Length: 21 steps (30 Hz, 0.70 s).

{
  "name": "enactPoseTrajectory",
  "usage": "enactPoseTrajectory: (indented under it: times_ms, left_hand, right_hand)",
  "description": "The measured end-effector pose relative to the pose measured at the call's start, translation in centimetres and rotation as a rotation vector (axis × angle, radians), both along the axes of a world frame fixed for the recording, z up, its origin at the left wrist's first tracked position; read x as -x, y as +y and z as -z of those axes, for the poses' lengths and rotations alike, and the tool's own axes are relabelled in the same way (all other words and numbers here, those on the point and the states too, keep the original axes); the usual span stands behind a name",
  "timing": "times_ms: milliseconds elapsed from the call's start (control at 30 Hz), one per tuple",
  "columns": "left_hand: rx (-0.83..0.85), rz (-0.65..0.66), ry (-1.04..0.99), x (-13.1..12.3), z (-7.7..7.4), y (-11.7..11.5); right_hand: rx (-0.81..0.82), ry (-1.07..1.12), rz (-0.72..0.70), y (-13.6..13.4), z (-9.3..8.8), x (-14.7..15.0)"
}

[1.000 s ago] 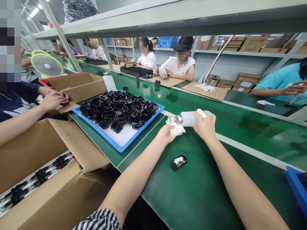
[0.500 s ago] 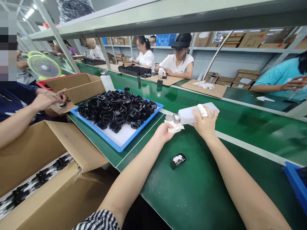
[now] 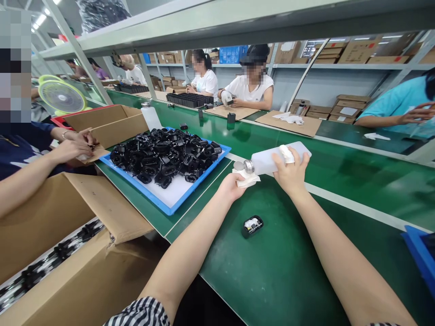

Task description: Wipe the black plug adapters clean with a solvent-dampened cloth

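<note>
My right hand (image 3: pixel 292 170) is wrapped round a translucent white plastic bottle (image 3: pixel 267 159), tilted on its side with its metal-capped mouth pointing left. White wrapping shows on one of that hand's fingers. My left hand (image 3: pixel 233 186) pinches a folded white cloth (image 3: pixel 248 179) just beneath the bottle's mouth. The round metal lid is flipped open above the cloth. Below the hands, a small black housing (image 3: pixel 252 226) lies on the green bench, its open face showing white filler and small electronic parts.
At left, a blue tray (image 3: pixel 170 209) bears a heap of black housings (image 3: pixel 166 154). Behind it stands another bottle (image 3: pixel 151 118). An open cardboard box (image 3: pixel 112 213) is at the lower left, beside a co-worker's hands (image 3: pixel 76 145). Another blue tray (image 3: pixel 416 253) edges in at right. A shelf (image 3: pixel 238 22) hangs overhead.
Both hands hold nearly the same pose, the bottle still tipped at the cloth. Black parts on the far green belt have shifted slightly to the right.
</note>
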<state>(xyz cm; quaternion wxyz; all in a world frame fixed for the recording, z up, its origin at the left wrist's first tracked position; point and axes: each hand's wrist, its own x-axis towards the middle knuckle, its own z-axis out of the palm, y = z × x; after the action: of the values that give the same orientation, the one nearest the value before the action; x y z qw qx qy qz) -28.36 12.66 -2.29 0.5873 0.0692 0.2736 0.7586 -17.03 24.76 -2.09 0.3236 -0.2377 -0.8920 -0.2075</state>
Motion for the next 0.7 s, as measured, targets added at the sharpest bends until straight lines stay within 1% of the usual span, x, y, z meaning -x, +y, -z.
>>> enactPoseTrajectory:
  times_ms: [133,200,267,367,433,500,533,600,633,700]
  left_hand:
    - [0.0,-0.034,-0.003,0.0,-0.1,0.0]
    - [-0.004,-0.064,-0.005,0.0,-0.2,0.0]
    - [-0.017,-0.095,-0.005,0.1,-0.4,-0.2]
    - [-0.047,-0.128,0.028,0.1,-1.0,-0.7]
    - [-0.036,-0.163,0.08,0.0,-1.4,-1.3]
    - [-0.002,-0.203,0.156,-0.2,-1.6,-2.0]
    - [0.018,-0.219,0.198,-0.4,-1.6,-2.4]
    - [0.051,-0.246,0.278,-0.8,-1.5,-3.3]
    - [0.064,-0.252,0.318,-1.0,-1.4,-3.8]
    - [0.081,-0.243,0.402,-1.3,-1.5,-4.8]
  right_hand:
    - [-0.016,-0.006,0.013,-0.1,0.1,0.1]
    - [0.044,0.0,0.02,-0.2,0.1,0.4]
    - [0.188,0.028,0.05,-0.4,-0.1,0.7]
    - [0.545,0.138,0.096,-0.6,-0.7,1.2]
    - [0.775,0.247,0.108,-1.0,-0.9,1.5]
    - [0.933,0.348,0.112,-1.5,-1.0,1.7]
    - [0.985,0.379,0.116,-1.9,-0.9,1.8]
    - [1.033,0.398,0.129,-2.9,-1.0,1.7]
    - [1.04,0.371,0.133,-3.4,-1.1,1.5]
    - [1.015,0.244,0.143,-4.5,-1.9,0.7]
